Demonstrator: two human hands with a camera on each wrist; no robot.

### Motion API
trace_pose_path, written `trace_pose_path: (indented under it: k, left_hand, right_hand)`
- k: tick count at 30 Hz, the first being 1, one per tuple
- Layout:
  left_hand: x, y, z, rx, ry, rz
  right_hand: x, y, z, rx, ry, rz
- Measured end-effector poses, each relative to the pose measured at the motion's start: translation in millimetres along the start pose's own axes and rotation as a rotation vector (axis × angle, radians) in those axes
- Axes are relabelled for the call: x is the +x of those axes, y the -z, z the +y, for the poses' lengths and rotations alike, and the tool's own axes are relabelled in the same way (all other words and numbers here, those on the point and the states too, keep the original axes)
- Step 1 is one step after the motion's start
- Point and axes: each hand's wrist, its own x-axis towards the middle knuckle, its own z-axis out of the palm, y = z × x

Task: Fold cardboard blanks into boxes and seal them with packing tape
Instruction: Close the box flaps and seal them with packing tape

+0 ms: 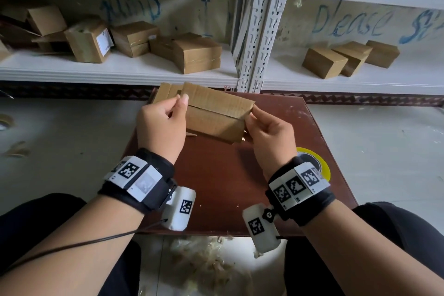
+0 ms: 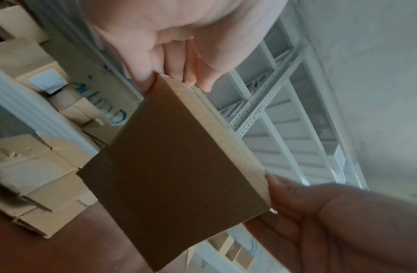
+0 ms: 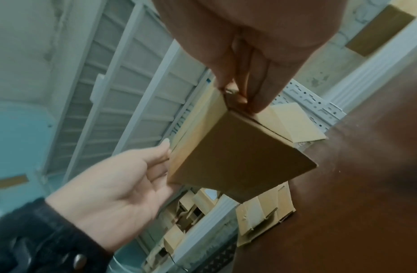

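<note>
A small brown cardboard box [image 1: 216, 115] is held in the air above the brown table [image 1: 216, 187], its top flaps folded in. My left hand [image 1: 163, 122] grips its left end, thumb on a top flap. My right hand [image 1: 266, 132] pinches its right end. In the left wrist view the box [image 2: 174, 175] shows its plain underside between both hands. In the right wrist view the box [image 3: 233, 157] hangs from my right fingertips [image 3: 256, 103] while the left hand [image 3: 123, 182] holds the far end. A yellow tape roll [image 1: 319, 163] lies on the table behind my right wrist.
Flat cardboard blanks [image 1: 165, 94] lie at the table's far edge under the box. White metal shelving [image 1: 259, 31] behind holds several folded boxes [image 1: 197, 55]. Paper scraps [image 1: 206, 264] lie on the floor between my knees.
</note>
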Motion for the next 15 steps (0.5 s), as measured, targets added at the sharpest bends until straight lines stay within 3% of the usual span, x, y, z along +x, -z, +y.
trace_pose_path:
  k: [6,11,15]
  left_hand:
    - [7,7,2,-0.016,0.072,-0.039]
    - [16,13,11,-0.300,0.280,-0.011]
    - [18,16,11,-0.247,0.151,-0.039]
  right_hand:
    - [-7,0,-3,0.260,-0.197,0.039]
    - [-8,-2,-2,0.361,-0.242,0.071]
    - [-9,-6,-5,0.380,-0.216,0.087]
